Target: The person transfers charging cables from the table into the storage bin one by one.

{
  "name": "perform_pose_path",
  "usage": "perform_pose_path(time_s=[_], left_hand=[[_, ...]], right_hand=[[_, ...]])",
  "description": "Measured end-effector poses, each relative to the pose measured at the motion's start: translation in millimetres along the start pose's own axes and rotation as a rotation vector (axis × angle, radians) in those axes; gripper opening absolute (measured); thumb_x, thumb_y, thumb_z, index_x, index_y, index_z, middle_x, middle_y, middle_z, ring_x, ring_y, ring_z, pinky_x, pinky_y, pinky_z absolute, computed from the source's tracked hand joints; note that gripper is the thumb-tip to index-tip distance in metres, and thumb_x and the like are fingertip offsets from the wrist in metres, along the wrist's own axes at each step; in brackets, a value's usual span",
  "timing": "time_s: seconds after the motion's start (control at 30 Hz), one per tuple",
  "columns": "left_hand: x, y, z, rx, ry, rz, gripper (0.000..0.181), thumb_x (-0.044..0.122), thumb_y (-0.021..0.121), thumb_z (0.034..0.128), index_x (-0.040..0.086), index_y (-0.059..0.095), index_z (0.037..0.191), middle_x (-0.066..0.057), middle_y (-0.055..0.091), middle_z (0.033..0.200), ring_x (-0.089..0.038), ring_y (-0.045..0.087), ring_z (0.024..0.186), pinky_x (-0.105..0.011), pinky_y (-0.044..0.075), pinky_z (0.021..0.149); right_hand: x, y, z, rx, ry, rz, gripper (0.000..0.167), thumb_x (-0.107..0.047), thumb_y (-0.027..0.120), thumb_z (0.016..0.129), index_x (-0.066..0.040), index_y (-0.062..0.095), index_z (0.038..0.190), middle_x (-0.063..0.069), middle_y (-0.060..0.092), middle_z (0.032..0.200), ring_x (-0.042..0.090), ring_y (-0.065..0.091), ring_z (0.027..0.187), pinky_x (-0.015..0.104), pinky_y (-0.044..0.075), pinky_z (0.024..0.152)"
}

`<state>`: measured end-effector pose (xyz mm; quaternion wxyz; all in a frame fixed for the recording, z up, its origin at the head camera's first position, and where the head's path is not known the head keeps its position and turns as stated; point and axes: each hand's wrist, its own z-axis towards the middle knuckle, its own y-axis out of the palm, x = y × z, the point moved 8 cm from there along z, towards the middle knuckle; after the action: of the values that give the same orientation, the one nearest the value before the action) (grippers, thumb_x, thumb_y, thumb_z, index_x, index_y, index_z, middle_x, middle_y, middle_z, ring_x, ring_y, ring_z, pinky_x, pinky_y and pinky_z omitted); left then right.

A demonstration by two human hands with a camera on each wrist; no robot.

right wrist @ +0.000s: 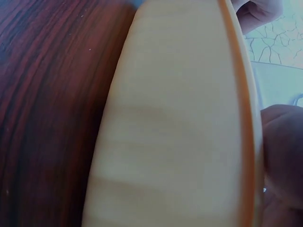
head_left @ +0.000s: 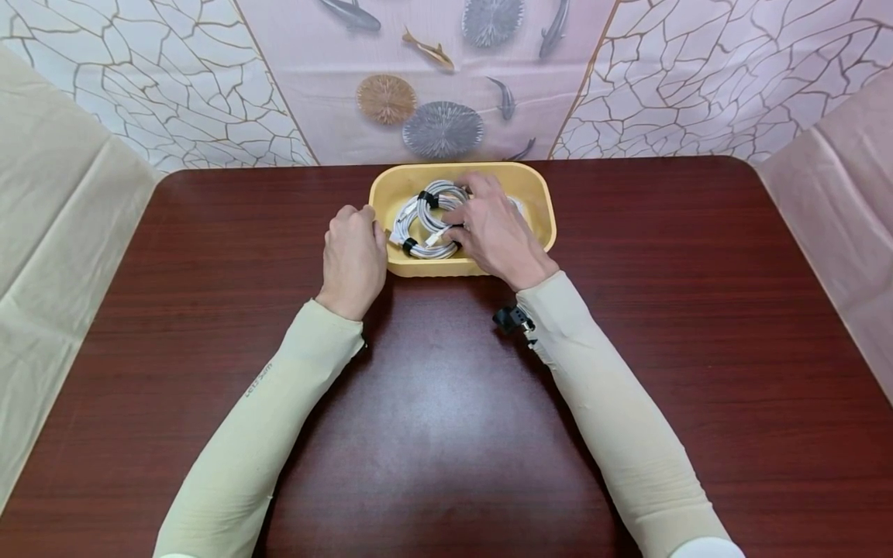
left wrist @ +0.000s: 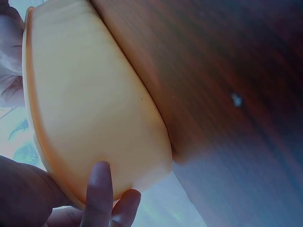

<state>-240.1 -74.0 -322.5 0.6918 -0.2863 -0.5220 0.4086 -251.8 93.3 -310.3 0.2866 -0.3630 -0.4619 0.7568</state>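
A yellow plastic bin [head_left: 432, 268] stands at the table's far edge. Inside lie coils of grey-white cable bound with black straps; one coiled cable [head_left: 425, 217] rests over another coil [head_left: 427, 253]. My left hand [head_left: 354, 260] grips the bin's left end, and the left wrist view shows its fingers [left wrist: 99, 187] against the outer wall. Reaching over the near rim, my right hand [head_left: 498, 232] has its thumb and fingers curled at the right side of the upper coil. Its palm hides part of the bin's contents. In the right wrist view the bin wall [right wrist: 175, 113] blocks the fingertips.
The dark red-brown wooden table [head_left: 432, 434] extends around the bin on the near side and both flanks. Behind it hangs a patterned cloth [head_left: 446, 77]. Pale fabric [head_left: 56, 232] borders the left side.
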Motion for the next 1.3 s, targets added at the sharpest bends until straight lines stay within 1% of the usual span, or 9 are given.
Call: perform_pose_path(time_s=[0.1, 0.23, 0.3, 0.4, 0.57, 0.7, 1.07, 1.2, 1.3], left_hand=[[-0.6, -0.2, 0.0, 0.0, -0.001, -0.002, 0.023, 0.006, 0.051, 0.1017, -0.007, 0.07, 0.1, -0.024, 0.063, 0.095, -0.049, 0.068, 0.089, -0.056, 0.058, 0.076], [-1.2, 0.3, 0.5, -0.003, -0.001, -0.004, 0.024, 0.006, 0.051, 0.1018, -0.007, 0.07, 0.101, -0.024, 0.063, 0.095, -0.049, 0.068, 0.088, -0.055, 0.058, 0.075], [-1.1, 0.7, 0.7, -0.004, -0.001, -0.005, 0.024, 0.006, 0.051, 0.1019, -0.007, 0.07, 0.101, -0.023, 0.063, 0.095, -0.048, 0.068, 0.087, -0.055, 0.058, 0.074], [-0.6, 1.2, 0.8, -0.007, 0.0, -0.008, 0.023, 0.006, 0.051, 0.102, -0.007, 0.07, 0.1, -0.023, 0.063, 0.095, -0.048, 0.068, 0.087, -0.054, 0.058, 0.074], [0.2, 1.2, 0.3, -0.004, 0.003, -0.008, 0.023, 0.006, 0.051, 0.1017, -0.006, 0.07, 0.098, -0.023, 0.063, 0.094, -0.048, 0.069, 0.086, -0.055, 0.058, 0.074], [1.1, 0.7, -0.1, 0.0, 0.007, -0.01, 0.022, 0.006, 0.052, 0.1016, -0.006, 0.07, 0.098, -0.023, 0.063, 0.094, -0.048, 0.068, 0.085, -0.055, 0.058, 0.073], [2.4, -1.0, 0.3, 0.003, 0.009, -0.011, 0.022, 0.006, 0.052, 0.1013, -0.006, 0.07, 0.098, -0.023, 0.063, 0.094, -0.047, 0.069, 0.086, -0.054, 0.058, 0.073], [1.0, -0.8, 0.3, -0.001, 0.0, -0.006, 0.022, 0.006, 0.051, 0.1014, -0.006, 0.07, 0.099, -0.023, 0.063, 0.095, -0.047, 0.069, 0.087, -0.054, 0.058, 0.073], [0.5, -1.0, 0.3, 0.002, -0.002, -0.004, 0.022, 0.006, 0.052, 0.1013, -0.006, 0.07, 0.099, -0.023, 0.063, 0.095, -0.048, 0.069, 0.087, -0.055, 0.058, 0.073]], right_hand=[[-0.9, 2.1, 0.2, -0.003, -0.016, -0.006, 0.019, -0.022, 0.081, 0.085, -0.014, 0.083, 0.101, 0.021, 0.061, 0.133, 0.039, 0.054, 0.12, 0.048, 0.048, 0.102], [-2.4, 4.5, 1.0, -0.011, -0.046, 0.003, 0.015, -0.019, 0.08, 0.085, -0.012, 0.082, 0.098, 0.018, 0.064, 0.114, 0.035, 0.056, 0.106, 0.046, 0.047, 0.097], [-2.7, 5.6, 1.8, -0.018, -0.062, 0.013, 0.012, -0.016, 0.079, 0.086, -0.01, 0.082, 0.097, 0.016, 0.063, 0.106, 0.033, 0.057, 0.101, 0.046, 0.045, 0.098], [-2.1, 7.5, 2.9, -0.035, -0.07, 0.029, 0.011, -0.012, 0.079, 0.086, -0.008, 0.082, 0.096, 0.017, 0.066, 0.107, 0.033, 0.058, 0.103, 0.045, 0.043, 0.103], [0.7, 11.5, 4.5, -0.074, -0.05, 0.055, 0.014, -0.012, 0.078, 0.087, -0.007, 0.082, 0.099, 0.021, 0.068, 0.124, 0.034, 0.058, 0.12, 0.045, 0.041, 0.111], [0.7, 12.8, 6.9, -0.094, -0.05, 0.067, 0.01, -0.013, 0.077, 0.087, -0.008, 0.081, 0.095, 0.019, 0.069, 0.123, 0.034, 0.055, 0.127, 0.044, 0.039, 0.114], [-2.8, 14.9, 12.2, -0.115, -0.097, 0.081, 0.003, -0.012, 0.077, 0.086, -0.01, 0.08, 0.086, 0.012, 0.07, 0.098, 0.032, 0.057, 0.113, 0.044, 0.038, 0.112], [-3.9, 16.2, 13.1, -0.125, -0.112, 0.094, 0.003, -0.013, 0.079, 0.086, -0.011, 0.08, 0.086, 0.011, 0.066, 0.095, 0.03, 0.057, 0.103, 0.044, 0.04, 0.107], [-3.4, 17.4, 14.0, -0.139, -0.101, 0.103, 0.004, -0.014, 0.079, 0.086, -0.011, 0.081, 0.088, 0.011, 0.067, 0.097, 0.029, 0.056, 0.104, 0.043, 0.041, 0.105]])
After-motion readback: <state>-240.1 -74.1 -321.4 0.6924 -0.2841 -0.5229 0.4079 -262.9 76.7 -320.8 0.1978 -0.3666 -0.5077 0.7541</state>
